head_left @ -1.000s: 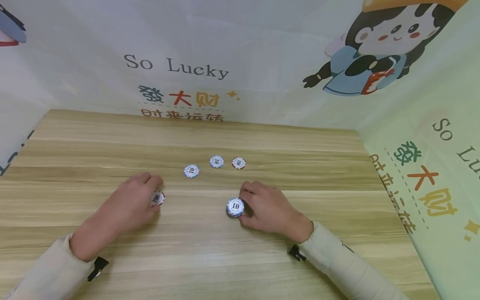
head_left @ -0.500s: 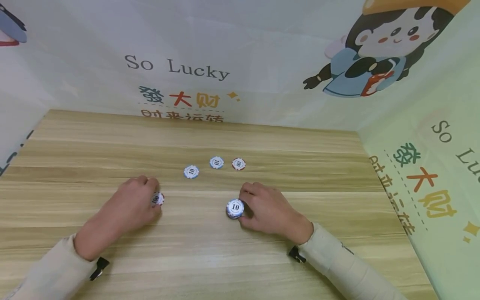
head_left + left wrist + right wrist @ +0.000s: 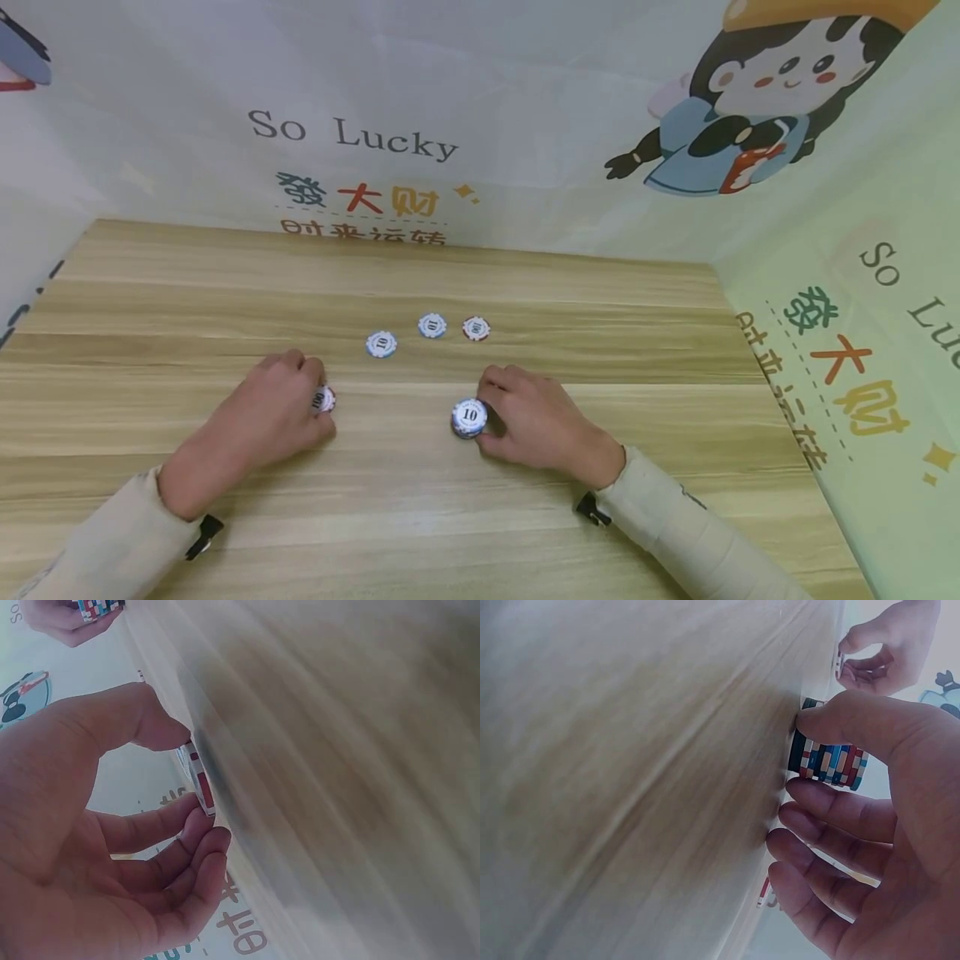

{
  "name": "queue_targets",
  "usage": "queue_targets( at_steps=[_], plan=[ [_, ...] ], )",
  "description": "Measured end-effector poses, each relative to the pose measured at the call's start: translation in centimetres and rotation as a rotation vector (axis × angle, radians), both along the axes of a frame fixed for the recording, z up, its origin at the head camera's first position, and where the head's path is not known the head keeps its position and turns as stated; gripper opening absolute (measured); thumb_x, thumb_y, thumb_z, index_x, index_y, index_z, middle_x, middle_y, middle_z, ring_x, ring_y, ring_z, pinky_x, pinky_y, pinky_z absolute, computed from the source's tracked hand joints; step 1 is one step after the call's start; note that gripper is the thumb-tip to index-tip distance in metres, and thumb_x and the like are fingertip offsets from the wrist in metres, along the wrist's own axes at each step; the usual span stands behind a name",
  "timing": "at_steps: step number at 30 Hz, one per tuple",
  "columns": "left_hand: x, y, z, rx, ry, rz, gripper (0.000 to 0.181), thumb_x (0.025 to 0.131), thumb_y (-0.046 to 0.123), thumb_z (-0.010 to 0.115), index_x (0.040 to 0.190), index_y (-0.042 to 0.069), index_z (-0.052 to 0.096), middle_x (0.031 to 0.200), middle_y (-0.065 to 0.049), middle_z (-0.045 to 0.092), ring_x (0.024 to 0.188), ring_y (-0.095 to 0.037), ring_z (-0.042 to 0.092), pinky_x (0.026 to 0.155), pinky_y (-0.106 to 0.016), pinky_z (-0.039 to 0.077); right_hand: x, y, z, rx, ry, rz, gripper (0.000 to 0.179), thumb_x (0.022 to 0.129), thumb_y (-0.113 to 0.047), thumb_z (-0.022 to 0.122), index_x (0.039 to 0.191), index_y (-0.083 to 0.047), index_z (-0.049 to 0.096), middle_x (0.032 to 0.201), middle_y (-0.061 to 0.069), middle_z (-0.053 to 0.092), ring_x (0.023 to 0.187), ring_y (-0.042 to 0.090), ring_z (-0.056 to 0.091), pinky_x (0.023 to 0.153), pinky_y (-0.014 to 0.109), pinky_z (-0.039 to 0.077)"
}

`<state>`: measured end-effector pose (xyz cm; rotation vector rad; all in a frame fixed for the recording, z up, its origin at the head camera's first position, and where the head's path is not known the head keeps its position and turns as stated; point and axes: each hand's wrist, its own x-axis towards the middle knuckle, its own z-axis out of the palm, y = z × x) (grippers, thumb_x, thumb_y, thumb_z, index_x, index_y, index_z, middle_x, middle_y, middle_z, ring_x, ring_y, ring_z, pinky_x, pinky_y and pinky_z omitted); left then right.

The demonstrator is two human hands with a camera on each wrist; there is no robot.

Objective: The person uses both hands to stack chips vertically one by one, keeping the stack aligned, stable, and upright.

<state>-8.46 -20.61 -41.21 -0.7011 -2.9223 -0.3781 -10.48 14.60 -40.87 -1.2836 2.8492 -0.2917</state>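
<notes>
In the head view my left hand (image 3: 255, 417) pinches a red-and-white poker chip (image 3: 325, 400) marked 100. The left wrist view shows that chip (image 3: 201, 784) edge-on between thumb and fingertips, close over the tabletop. My right hand (image 3: 536, 421) holds a stack of poker chips (image 3: 469, 415) from its right side, with a blue-and-white 10 chip on top. Seen from the right wrist, the stack (image 3: 832, 765) stands upright on the table, its edges dark, blue, red and white, the thumb on one side and the index finger on the other.
Two loose blue-and-white 10 chips, one left (image 3: 382, 344) and one middle (image 3: 432, 326), lie flat beyond the hands. Beside them is a red-edged chip (image 3: 476, 328). Printed cloth walls (image 3: 525, 200) border the wooden table (image 3: 390, 517) at the back and sides.
My left hand has shifted slightly to the right with the red-and-white poker chip. The right hand and the stack have stayed in place.
</notes>
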Motion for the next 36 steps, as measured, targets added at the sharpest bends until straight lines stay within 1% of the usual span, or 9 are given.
queue_targets(
  at_steps=[8, 15, 22, 26, 29, 33, 36],
  plan=[
    [-0.1, 0.8, 0.3, -0.002, 0.003, -0.026, 0.032, 0.076, 0.018, 0.082, 0.091, -0.007, 0.067, 0.085, -0.013, 0.062, 0.08, -0.031, 0.061, 0.085, -0.056, 0.057, 0.0, 0.0, -0.1, -0.005, -0.001, 0.001, 0.031, 0.088, -0.03, 0.087, 0.107, -0.009, 0.076, 0.11, 0.001, 0.069, 0.091, 0.016, 0.064, 0.067, 0.029, 0.056],
    [-0.2, 1.6, 0.3, -0.001, 0.02, -0.04, 0.031, 0.077, 0.02, 0.081, 0.088, -0.005, 0.065, 0.081, -0.01, 0.059, 0.076, -0.027, 0.056, 0.076, -0.051, 0.056, -0.1, 0.1, -0.1, -0.005, 0.002, 0.003, 0.031, 0.088, -0.031, 0.087, 0.107, -0.009, 0.076, 0.109, 0.001, 0.069, 0.09, 0.016, 0.063, 0.067, 0.029, 0.055],
    [-0.2, 2.5, 0.4, 0.003, 0.022, -0.05, 0.03, 0.079, 0.02, 0.08, 0.089, -0.004, 0.065, 0.083, -0.01, 0.06, 0.079, -0.028, 0.058, 0.082, -0.052, 0.056, -0.1, 0.1, -0.1, 0.003, 0.0, 0.003, 0.032, 0.089, -0.032, 0.087, 0.108, -0.009, 0.076, 0.111, 0.001, 0.069, 0.092, 0.017, 0.064, 0.067, 0.031, 0.057],
    [-0.2, 3.0, 0.4, 0.013, 0.024, -0.068, 0.03, 0.079, 0.021, 0.08, 0.09, -0.004, 0.066, 0.083, -0.01, 0.06, 0.078, -0.026, 0.057, 0.078, -0.05, 0.055, -0.1, 0.0, 0.0, 0.005, -0.003, 0.001, 0.033, 0.089, -0.032, 0.087, 0.109, -0.009, 0.076, 0.112, 0.002, 0.069, 0.093, 0.017, 0.064, 0.068, 0.032, 0.057],
    [-0.3, 3.4, 0.4, 0.021, 0.038, -0.088, 0.029, 0.079, 0.021, 0.079, 0.089, -0.003, 0.065, 0.081, -0.008, 0.057, 0.076, -0.024, 0.055, 0.075, -0.048, 0.054, 0.0, 0.0, -0.1, 0.004, -0.001, 0.0, 0.033, 0.089, -0.033, 0.087, 0.109, -0.009, 0.076, 0.111, 0.001, 0.069, 0.092, 0.017, 0.064, 0.068, 0.032, 0.057],
    [-0.3, 3.9, 0.3, 0.034, 0.056, -0.111, 0.026, 0.078, 0.021, 0.078, 0.086, 0.0, 0.063, 0.079, -0.005, 0.054, 0.074, -0.022, 0.052, 0.074, -0.047, 0.052, -0.1, 0.0, -0.2, 0.003, -0.003, -0.002, 0.032, 0.089, -0.032, 0.087, 0.108, -0.009, 0.076, 0.11, 0.001, 0.069, 0.092, 0.016, 0.064, 0.067, 0.032, 0.057],
    [-0.3, 4.3, 0.3, 0.044, 0.043, -0.121, 0.025, 0.079, 0.02, 0.078, 0.087, 0.001, 0.064, 0.08, -0.004, 0.054, 0.075, -0.022, 0.052, 0.074, -0.047, 0.052, -0.1, 0.1, -0.3, 0.004, -0.004, -0.003, 0.031, 0.089, -0.031, 0.086, 0.108, -0.009, 0.076, 0.11, 0.001, 0.069, 0.092, 0.016, 0.064, 0.068, 0.031, 0.057]
  ],
)
